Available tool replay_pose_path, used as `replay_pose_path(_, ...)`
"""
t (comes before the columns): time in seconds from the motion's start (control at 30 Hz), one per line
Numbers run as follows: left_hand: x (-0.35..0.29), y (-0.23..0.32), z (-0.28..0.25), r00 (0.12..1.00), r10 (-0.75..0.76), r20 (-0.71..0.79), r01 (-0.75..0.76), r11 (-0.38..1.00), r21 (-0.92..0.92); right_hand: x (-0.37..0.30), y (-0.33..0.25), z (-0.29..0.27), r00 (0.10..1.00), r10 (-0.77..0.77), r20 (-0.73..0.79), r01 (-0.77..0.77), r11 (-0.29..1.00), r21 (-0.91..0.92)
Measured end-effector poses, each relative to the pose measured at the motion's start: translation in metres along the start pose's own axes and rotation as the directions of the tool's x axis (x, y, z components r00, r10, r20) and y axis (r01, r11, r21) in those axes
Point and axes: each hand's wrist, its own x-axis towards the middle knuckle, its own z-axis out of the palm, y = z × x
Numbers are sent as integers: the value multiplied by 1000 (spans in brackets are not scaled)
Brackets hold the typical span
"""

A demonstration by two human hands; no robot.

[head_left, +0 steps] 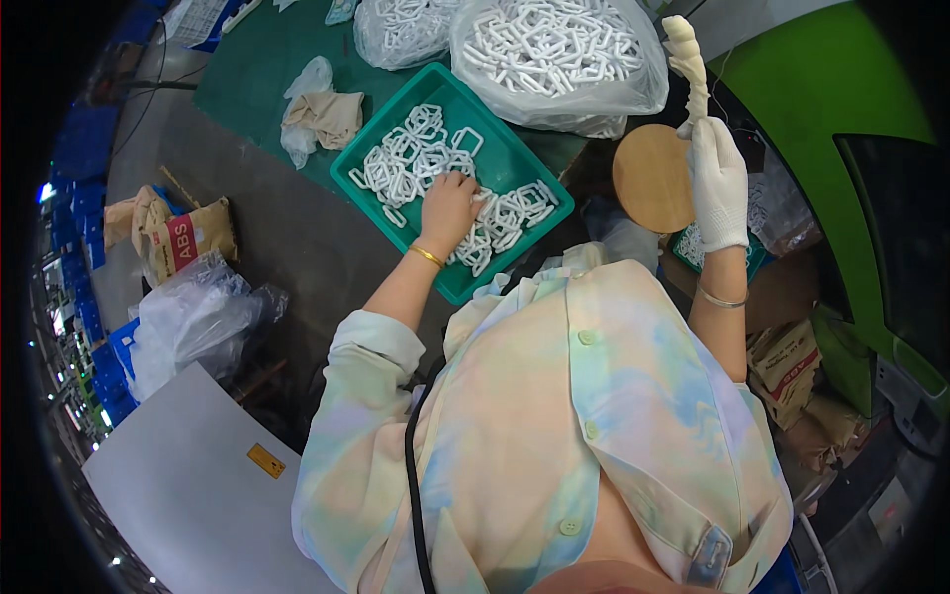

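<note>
My left hand (pixel 451 209), bare and wearing a gold bracelet, reaches into a green tray (pixel 549 223). Its fingers are curled down among white plastic frame-shaped rings (pixel 416 148); whatever lies under the fingertips is hidden. A second heap of the same rings (pixel 510 218) lies beside the hand, toward the tray's right side. Up at the right, my right hand (pixel 718 183) wears a white knit glove and is closed on the lower end of a lumpy, cream-coloured stick (pixel 685 61). The stick points up and away from the tray.
Clear bags (pixel 559 59) of white rings stand behind the tray on the green table (pixel 262 84), and a beige cloth (pixel 329 119) lies left of it. A round wooden stool top (pixel 653 178) sits near my right hand. Paper sacks (pixel 193 238) and a grey panel (pixel 188 475) stand left.
</note>
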Motion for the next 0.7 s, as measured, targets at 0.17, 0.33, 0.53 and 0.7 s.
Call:
replay_pose_path(0.17,16,-21,-11,992,-127,1,125,974,-187,-2,1,-2,1000,21,-7,-21,1000,7)
replay_pose_path(0.33,31,-31,-24,995,11,-102,-7,999,40,-1,2,-4,999,29,-15,-29,1000,-4)
replay_pose_path(0.53,56,-37,2,986,5,-166,31,976,213,-2,-12,5,999,-20,29,20,1000,21)
replay_pose_path(0.7,61,-38,-16,985,79,-154,-53,985,163,-4,-5,-1,1000,-6,5,6,1000,-7)
